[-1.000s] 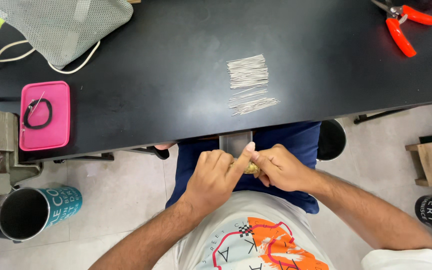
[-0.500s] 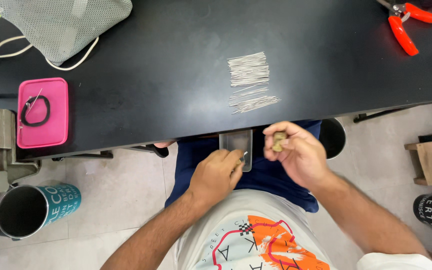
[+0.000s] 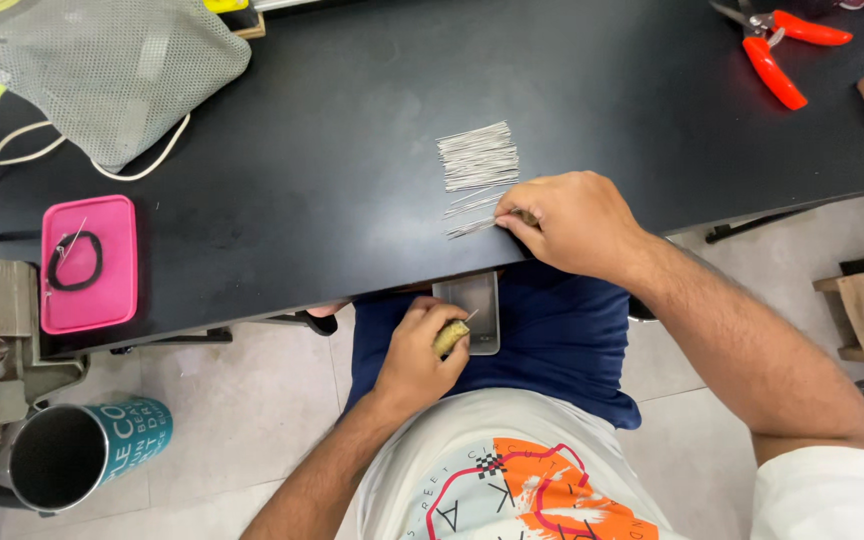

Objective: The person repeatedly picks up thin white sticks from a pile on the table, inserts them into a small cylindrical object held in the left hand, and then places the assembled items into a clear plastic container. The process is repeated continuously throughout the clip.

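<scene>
Your left hand [image 3: 417, 355] is gripping a small tan spool [image 3: 450, 337] over your lap, fingers curled around it, while your right hand [image 3: 572, 222] is pinching one thin pin [image 3: 472, 228] at the table's [image 3: 332, 170] near edge. I'd say you're fetching a pin: lifting one cleanly from the pile [image 3: 478, 158] is what's needed. Farther left, the pink tray [image 3: 89, 264] is holding a black ring [image 3: 73, 261].

place: a small workshop or craft room
table: a long black work table [image 3: 302, 150] is seen
tools: red-handled pliers [image 3: 777, 45] and thin metal pins [image 3: 477, 158] are laid out
floor: pale tiles [image 3: 212, 400] are seen
</scene>
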